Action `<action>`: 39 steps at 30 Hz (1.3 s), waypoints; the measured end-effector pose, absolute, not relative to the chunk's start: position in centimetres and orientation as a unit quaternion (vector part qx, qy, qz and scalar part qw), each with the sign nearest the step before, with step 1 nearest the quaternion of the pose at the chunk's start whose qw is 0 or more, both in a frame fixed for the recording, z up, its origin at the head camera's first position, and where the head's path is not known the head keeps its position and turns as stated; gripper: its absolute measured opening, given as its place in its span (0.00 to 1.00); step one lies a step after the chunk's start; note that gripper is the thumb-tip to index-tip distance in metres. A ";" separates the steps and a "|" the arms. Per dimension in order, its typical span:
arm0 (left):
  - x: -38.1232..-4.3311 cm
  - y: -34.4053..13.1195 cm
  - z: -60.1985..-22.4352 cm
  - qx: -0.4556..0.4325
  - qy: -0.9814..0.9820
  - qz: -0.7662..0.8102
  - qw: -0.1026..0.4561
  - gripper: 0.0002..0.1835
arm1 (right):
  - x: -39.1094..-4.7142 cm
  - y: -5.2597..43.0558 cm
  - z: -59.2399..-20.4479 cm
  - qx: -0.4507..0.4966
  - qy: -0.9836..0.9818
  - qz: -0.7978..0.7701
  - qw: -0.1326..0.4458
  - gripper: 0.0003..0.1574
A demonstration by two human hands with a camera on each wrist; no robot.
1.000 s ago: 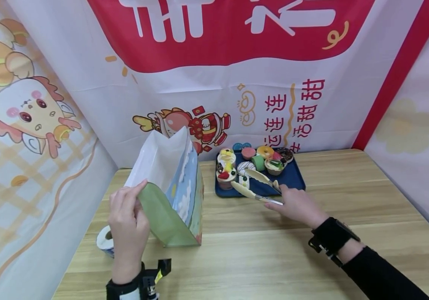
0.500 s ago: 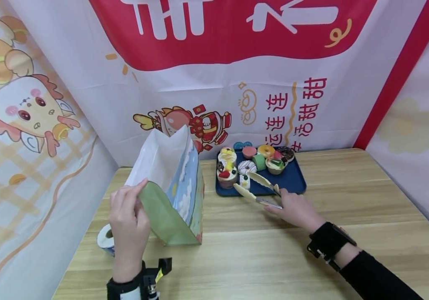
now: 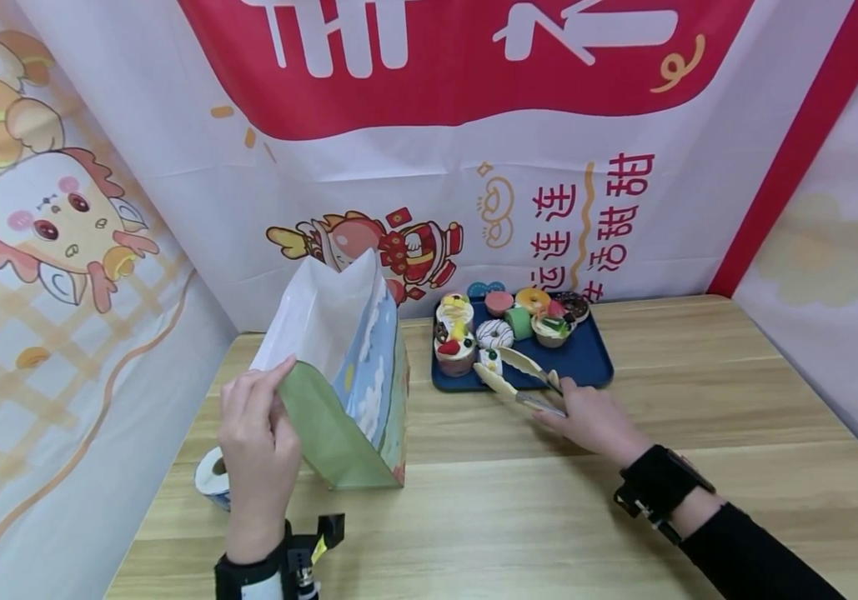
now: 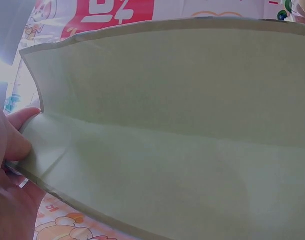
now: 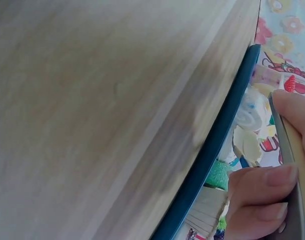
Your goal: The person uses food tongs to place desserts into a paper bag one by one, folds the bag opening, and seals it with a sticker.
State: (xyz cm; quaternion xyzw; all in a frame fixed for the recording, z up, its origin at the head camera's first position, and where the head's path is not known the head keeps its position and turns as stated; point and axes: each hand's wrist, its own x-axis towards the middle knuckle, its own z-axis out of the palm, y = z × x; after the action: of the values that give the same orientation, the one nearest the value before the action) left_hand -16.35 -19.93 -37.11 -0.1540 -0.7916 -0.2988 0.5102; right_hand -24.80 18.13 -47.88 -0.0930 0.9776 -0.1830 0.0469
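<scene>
My left hand (image 3: 259, 450) pinches the rim of a paper bag (image 3: 338, 437), green on the near side with blue and white on another. The bag stands with its mouth open; in the left wrist view its green panel (image 4: 167, 90) fills most of the frame. In my right hand (image 3: 599, 421) I hold metal tongs with cream tips (image 3: 496, 383). The tips lie either side of a small white pastry (image 3: 489, 359) at the front of the blue tray (image 3: 586, 360); whether they touch it I cannot tell. The right wrist view shows fingers around the tongs' metal arm (image 5: 283, 135).
Several other sweets crowd the tray, among them a striped white donut (image 3: 494, 333), a green roll (image 3: 518, 322) and a fruit-topped cupcake (image 3: 456, 354). A white roll (image 3: 213, 473) stands left of the bag. Printed cloth walls (image 3: 429, 158) border the wooden table (image 3: 504, 517).
The tongs' tips have come a little closer together around the white pastry, the lower one shifting slightly right. My left hand and the bag stay in place.
</scene>
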 end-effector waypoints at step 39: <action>-15.8 -19.5 -36.7 -0.160 -0.785 -0.293 0.522 0.23 | -25.2 17.2 -38.3 -0.137 0.968 -0.209 -0.023 0.46</action>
State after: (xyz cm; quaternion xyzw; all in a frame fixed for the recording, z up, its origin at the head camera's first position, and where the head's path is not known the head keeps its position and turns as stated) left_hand -15.78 -19.54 -36.68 -0.1601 -0.7851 -0.2931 0.5217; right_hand -25.17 17.18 -38.25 -0.1368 0.9680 -0.2089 -0.0225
